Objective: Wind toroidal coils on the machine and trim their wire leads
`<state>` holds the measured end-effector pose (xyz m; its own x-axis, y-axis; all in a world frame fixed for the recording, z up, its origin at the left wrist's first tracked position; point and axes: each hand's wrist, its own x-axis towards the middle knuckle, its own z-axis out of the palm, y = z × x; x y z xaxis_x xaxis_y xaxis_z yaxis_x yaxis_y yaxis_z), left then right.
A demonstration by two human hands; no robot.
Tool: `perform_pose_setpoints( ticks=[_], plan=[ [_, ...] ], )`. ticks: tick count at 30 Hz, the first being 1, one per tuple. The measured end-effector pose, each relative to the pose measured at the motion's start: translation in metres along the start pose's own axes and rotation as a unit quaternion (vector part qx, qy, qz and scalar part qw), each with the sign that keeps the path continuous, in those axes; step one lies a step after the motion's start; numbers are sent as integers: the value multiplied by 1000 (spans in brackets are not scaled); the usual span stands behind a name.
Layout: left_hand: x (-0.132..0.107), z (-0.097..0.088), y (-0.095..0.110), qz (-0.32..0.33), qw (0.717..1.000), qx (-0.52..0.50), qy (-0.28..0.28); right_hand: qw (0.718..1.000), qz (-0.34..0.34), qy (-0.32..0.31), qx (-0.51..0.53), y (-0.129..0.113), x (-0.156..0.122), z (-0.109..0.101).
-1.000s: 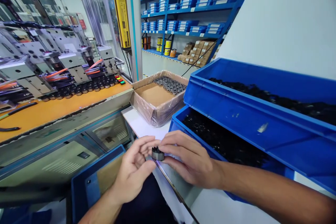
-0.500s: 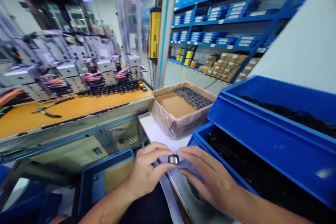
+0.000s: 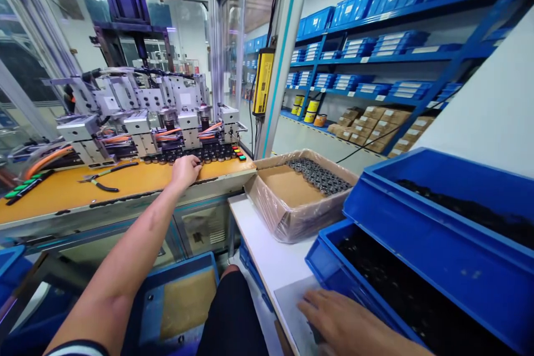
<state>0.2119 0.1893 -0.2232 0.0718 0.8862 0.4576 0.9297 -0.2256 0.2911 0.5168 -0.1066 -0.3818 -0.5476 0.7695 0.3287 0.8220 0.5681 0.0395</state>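
My left hand [image 3: 186,171] reaches out over the orange bench top [image 3: 139,181], at the front of a row of small dark round parts [image 3: 217,154]. Its fingers are curled together, and whatever they hold is hidden. Low in the view, my right hand [image 3: 337,317] lies over a grey plate [image 3: 294,308] on the white table, beside the lower blue bin. Its fingers are stretched out, with the tips slightly blurred. Something dark shows partly under that palm, too covered to name.
A winding machine [image 3: 146,117] stands behind the row of parts. Pliers [image 3: 102,178] lie on the bench. A plastic-lined carton [image 3: 287,217] holds many dark rings. Two stacked blue bins [image 3: 417,222] with black parts stand right. Another blue bin [image 3: 214,258] is below.
My left hand has moved from in front of me, where it pinched a small dark metal ring, forward and left to the bench. My right hand has dropped to the plate. The view has shifted.
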Motion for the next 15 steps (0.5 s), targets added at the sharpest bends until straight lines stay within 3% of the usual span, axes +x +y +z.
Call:
perform_pose_setpoints(
  ticks=[4, 6, 8, 11, 15],
  plan=[
    [-4, -2, -3, 12, 1000, 20, -5, 998, 57, 25, 22, 41, 1, -29],
    [-10, -8, -2, 20, 999, 36, -2, 990, 134, 19, 39, 68, -3, -39],
    [-19, -12, 9, 32, 998, 56, 9, 969, 225, -27, 95, 90, -8, -42],
    [-35, -3, 47, 94, 993, 71, 10, 930, 275, -128, 209, 108, -13, -35],
    [-51, 38, 133, 244, 964, 56, -85, 907, 269, -191, 261, 116, -15, -14]
  ],
)
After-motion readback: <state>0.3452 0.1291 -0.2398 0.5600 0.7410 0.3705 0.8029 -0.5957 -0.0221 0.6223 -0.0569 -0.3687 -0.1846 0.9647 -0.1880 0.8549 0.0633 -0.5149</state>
